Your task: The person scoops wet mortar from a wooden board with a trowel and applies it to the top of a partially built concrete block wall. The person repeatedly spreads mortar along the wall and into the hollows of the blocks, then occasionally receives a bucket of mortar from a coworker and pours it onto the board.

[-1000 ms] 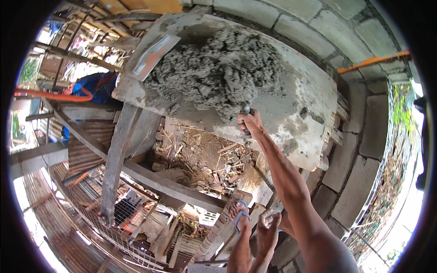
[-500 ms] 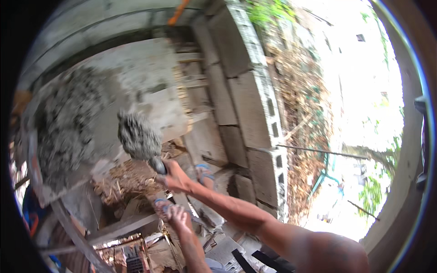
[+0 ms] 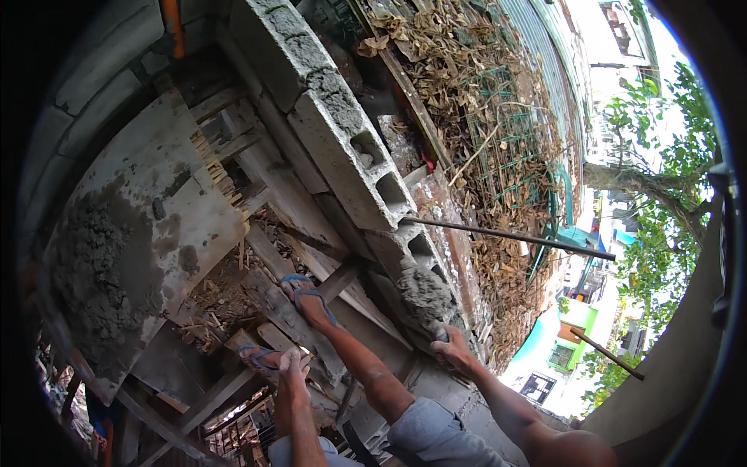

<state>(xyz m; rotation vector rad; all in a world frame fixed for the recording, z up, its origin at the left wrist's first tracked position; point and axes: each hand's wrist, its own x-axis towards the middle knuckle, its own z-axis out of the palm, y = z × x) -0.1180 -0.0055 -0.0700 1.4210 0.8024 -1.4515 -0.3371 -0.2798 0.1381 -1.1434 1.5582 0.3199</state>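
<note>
My right hand (image 3: pixel 457 350) is wrapped round the handle of a trowel (image 3: pixel 440 332). Its blade is hidden under a heap of wet grey mortar (image 3: pixel 426 294), held right over the top of a hollow concrete block wall (image 3: pixel 342 163). Mortar fills the cores at the wall's far end, while several nearer cores show as holes. Dusty and low beside my sandalled foot, my left hand (image 3: pixel 293 370) has its fingers drawn together; whatever they may hold cannot be made out. To the left, a board (image 3: pixel 159 132) carries a big pile of mortar (image 3: pixel 97 257).
A metal rod (image 3: pixel 513 239) sticks out across the wall top. Beyond it lie dry leaves (image 3: pixel 513 163) and green wire mesh. Loose planks (image 3: pixel 272 265) and wood scraps are under my feet. An orange pipe (image 3: pixel 172 27) stands by the far block wall.
My right hand has carried the loaded trowel rightward from beside the mortar board to above the block wall. The view has swung toward the wall. My left hand stays low, near my foot.
</note>
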